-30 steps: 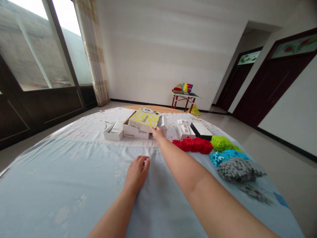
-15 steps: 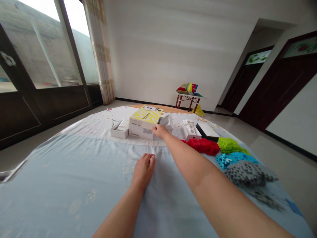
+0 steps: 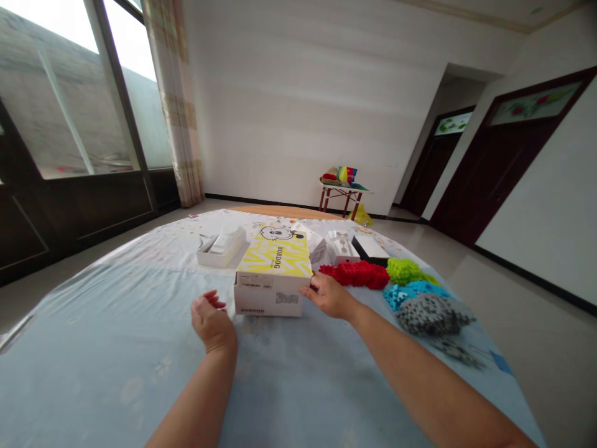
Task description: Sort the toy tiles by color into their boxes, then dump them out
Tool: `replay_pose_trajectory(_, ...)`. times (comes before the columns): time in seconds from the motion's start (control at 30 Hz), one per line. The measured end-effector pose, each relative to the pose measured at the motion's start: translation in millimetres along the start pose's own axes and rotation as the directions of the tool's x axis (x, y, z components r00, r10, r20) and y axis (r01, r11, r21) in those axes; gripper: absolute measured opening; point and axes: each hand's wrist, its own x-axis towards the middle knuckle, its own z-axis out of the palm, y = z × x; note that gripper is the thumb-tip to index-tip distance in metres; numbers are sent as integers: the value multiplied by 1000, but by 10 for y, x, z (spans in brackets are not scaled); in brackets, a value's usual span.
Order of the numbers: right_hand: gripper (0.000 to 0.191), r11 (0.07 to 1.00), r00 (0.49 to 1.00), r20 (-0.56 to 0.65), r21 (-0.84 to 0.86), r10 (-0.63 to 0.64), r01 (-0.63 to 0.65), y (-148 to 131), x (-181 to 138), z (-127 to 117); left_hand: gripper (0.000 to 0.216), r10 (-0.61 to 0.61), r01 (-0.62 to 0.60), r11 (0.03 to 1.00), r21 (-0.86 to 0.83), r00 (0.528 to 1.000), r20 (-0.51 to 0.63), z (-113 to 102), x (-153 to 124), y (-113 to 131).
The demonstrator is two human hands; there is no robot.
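Observation:
A white box with a yellow zigzag lid and a cartoon dog (image 3: 274, 270) sits on the pale blue tablecloth (image 3: 116, 348) in front of me. My right hand (image 3: 329, 295) grips its near right corner, fingers curled on the lid edge. My left hand (image 3: 212, 317) hovers just left of the box's front, fingers loosely curled, holding nothing.
Behind the box lie a small open white tray (image 3: 221, 246), other small white boxes (image 3: 342, 247) and a black-sided box (image 3: 370, 249). Red (image 3: 359, 274), green (image 3: 403, 270), blue (image 3: 415, 291) and grey (image 3: 431, 314) block clusters lie to the right. A small table (image 3: 342, 186) stands by the far wall.
My right hand has pulled the yellow-lidded box from the far side of the table toward me. My left hand has lifted off the cloth and moved left toward the box.

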Motion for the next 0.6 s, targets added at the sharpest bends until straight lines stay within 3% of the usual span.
replay_pose_trajectory(0.1,22,998,999,39,70,8,-11,-35,-240,-154,30,-50,50,999,-6,999,-3,-51,106,26)
replay_pose_trajectory(0.23,29,976,983,185,214,6,-46,-66,-539,-379,35,-71,71,997,1,994,81,-57,209,-8)
replay_pose_trajectory(0.33,31,921,969,240,364,53,-140,-17,-748,-464,38,-73,73,997,8,984,164,-48,237,-45)
replay_pose_trajectory(0.47,25,746,954,115,600,276,-289,89,-909,-434,44,-56,45,998,42,948,313,-20,217,-92)
replay_pose_trajectory(0.6,23,552,904,71,771,422,-318,40,-876,-433,45,-20,-19,997,81,888,459,38,178,-113)
